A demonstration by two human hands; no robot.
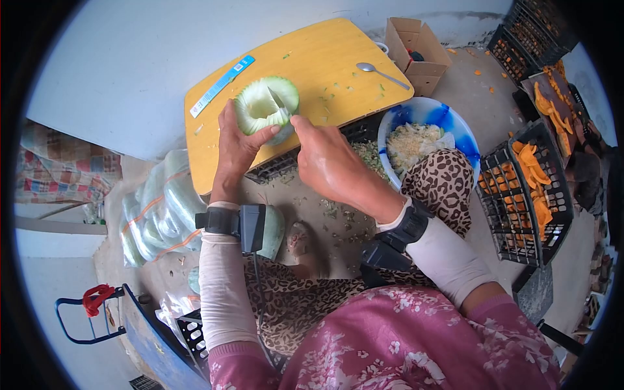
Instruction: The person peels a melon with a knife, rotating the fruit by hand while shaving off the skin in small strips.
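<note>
A pale green melon half (263,107) stands on its side on the yellow cutting board (325,62), its cut hollow facing me. My left hand (235,140) grips its lower left side, thumb against the rim. My right hand (325,159) holds a knife (278,104) whose blade pokes into the hollow of the melon. Green peel scraps lie scattered over the board.
A spoon (383,73) and a blue-white ruler-like strip (221,86) lie on the board. A blue bowl (448,120) of pale seeds sits right, a cardboard box (416,45) behind. Black crates (526,188) hold orange slices. Bagged melons (162,208) lie left.
</note>
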